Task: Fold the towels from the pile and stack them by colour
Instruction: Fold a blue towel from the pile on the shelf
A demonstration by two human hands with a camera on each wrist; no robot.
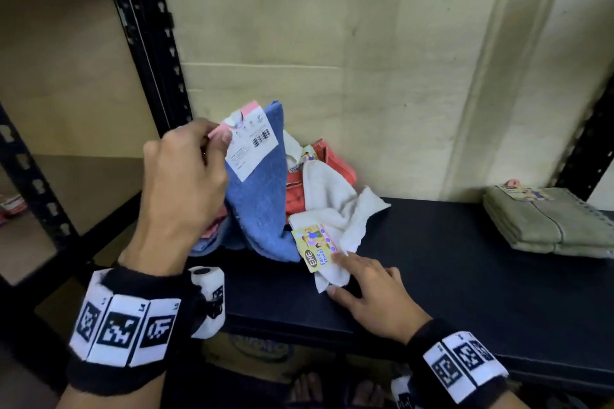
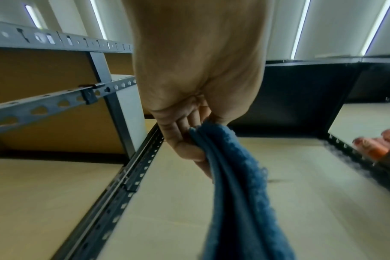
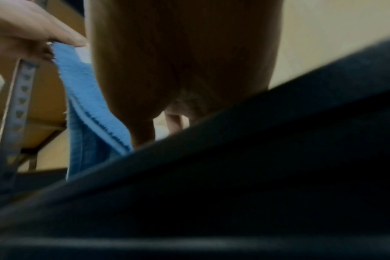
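Left hand [image 1: 186, 173] is pinching the blue towel [image 1: 262, 196] aloft; right hand [image 1: 372, 289], fingers relaxed, is touching the white towel [image 1: 335, 209]; only the olive stack [image 1: 545, 219] looks folded, pile mostly remaining

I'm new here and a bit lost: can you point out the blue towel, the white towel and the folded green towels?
blue towel [image 1: 262, 206], head view, hanging middle.
white towel [image 1: 327, 199], head view, crumpled middle.
folded green towels [image 1: 545, 222], head view, top face.
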